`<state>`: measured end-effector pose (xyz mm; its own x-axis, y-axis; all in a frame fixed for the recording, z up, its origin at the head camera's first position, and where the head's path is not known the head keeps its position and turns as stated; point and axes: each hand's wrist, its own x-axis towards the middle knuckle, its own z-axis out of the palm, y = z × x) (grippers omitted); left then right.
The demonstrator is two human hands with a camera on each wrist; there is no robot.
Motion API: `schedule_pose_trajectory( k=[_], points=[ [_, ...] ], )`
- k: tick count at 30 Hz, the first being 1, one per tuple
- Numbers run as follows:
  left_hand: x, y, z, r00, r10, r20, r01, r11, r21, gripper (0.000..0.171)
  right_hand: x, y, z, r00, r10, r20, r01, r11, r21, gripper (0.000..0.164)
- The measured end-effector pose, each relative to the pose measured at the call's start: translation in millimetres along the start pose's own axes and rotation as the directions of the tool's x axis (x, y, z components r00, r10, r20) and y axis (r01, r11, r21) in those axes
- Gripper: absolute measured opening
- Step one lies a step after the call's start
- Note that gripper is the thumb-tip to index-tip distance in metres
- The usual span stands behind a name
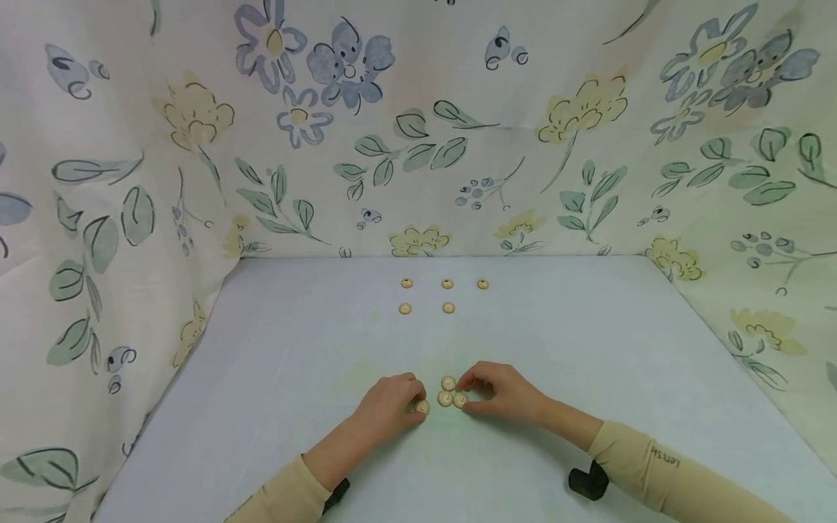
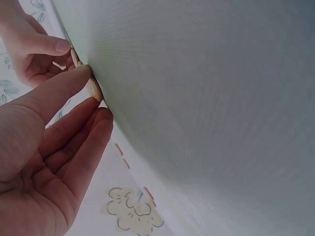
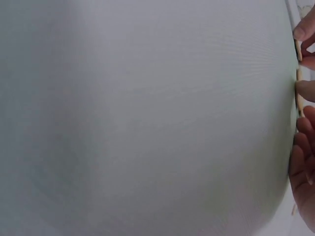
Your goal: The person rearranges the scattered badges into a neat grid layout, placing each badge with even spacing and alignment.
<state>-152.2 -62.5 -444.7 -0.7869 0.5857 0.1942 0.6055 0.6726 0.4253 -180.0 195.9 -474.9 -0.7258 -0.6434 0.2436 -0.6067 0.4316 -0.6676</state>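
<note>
On the table, my left hand (image 1: 391,408) pinches a round wooden button (image 1: 422,407) between thumb and fingers. That same button (image 2: 94,88) shows edge-on in the left wrist view. Just right of it, my right hand (image 1: 503,393) has its thumb and index finger at the sides of another wooden button (image 1: 461,400). Two more buttons lie against this one: one beside it (image 1: 445,398) and one behind (image 1: 448,382). In the right wrist view only part of my right hand (image 3: 304,152) shows, at the right edge.
Farther back, wooden buttons lie in two rows: three in the back row, the middle button (image 1: 447,284) among them, and two in front, including a left button (image 1: 405,309). A flowered cloth (image 1: 418,145) hangs behind and beside the white table (image 1: 294,341).
</note>
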Motion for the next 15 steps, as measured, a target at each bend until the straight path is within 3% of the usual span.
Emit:
schedule_pose_trajectory(
  k=[15],
  points=[
    [-0.6,-0.6,0.0,1.0,-0.001,-0.005,0.001,1.0,-0.003,0.01,0.0,3.7,2.2,1.0,-0.013,0.014,0.012,1.0,0.009,0.025]
  ],
)
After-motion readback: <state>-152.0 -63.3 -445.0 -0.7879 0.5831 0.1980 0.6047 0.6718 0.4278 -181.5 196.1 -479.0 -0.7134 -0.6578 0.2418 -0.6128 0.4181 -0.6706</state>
